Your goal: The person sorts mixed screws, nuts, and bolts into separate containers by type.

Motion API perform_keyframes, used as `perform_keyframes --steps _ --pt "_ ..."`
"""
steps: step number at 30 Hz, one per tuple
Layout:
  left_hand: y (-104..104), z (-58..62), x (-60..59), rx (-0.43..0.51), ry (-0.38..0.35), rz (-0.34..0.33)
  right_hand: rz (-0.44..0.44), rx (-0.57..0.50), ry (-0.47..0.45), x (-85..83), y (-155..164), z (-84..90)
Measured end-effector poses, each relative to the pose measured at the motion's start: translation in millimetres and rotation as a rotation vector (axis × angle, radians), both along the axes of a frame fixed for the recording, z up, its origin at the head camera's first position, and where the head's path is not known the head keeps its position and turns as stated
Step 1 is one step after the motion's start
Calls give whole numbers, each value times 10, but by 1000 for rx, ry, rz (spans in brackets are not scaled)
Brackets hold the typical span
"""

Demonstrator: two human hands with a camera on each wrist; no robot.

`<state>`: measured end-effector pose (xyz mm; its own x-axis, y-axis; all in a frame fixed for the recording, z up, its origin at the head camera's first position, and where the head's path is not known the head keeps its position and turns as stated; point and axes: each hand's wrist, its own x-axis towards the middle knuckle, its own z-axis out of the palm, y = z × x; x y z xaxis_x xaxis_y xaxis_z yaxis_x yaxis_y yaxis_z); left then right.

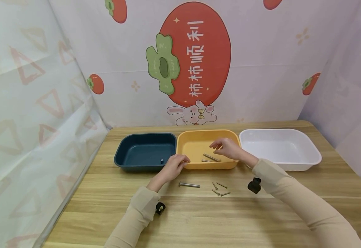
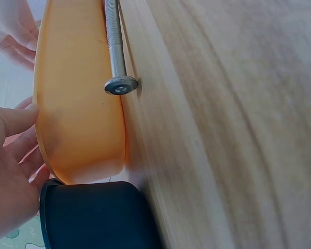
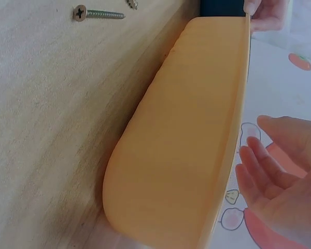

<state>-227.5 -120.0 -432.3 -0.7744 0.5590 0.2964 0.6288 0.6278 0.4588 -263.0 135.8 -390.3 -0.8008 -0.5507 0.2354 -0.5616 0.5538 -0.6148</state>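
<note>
Bolts [image 1: 211,157] lie inside the yellow tray [image 1: 195,166], which sits between the dark blue tray [image 1: 119,161] and the white tray [image 1: 313,162] along the back of the worktop [image 1: 261,220]. The right hand [image 1: 226,148] hovers over the yellow tray with fingers relaxed and spread, holding nothing that shows; the right wrist view confirms an empty, open palm beside the rim. The left hand [image 1: 175,165] rests at the tray's near left corner, fingertips touching the rim, probably steadying it, though the grip itself is hard to read.

A steady tray matters here: the rim is low and the trays stand edge to edge, so a nudge would shift its neighbours.

Just in front of the yellow tray a long bolt [image 1: 189,185] lies flat on the worktop, close to the tray wall in the left wrist view, and a small scatter of screws [image 1: 220,189] lies to its right. These leave little space directly ahead of the tray. Open room lies nearer the body, across the front of the worktop.
</note>
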Motion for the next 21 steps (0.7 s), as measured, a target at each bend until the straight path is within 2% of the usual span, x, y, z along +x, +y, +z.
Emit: perform_keyframes --steps 7,15,19,21 --pt "0 8 5 1 -4 -2 16 3 -17 65 -23 19" --pt "4 -5 2 2 27 -9 30 -17 -40 125 -58 14" --pt "-13 -24 -12 36 41 -41 46 -39 -26 167 -76 14" --pt "-36 -74 -50 54 64 -66 52 -48 -20 190 -89 11"
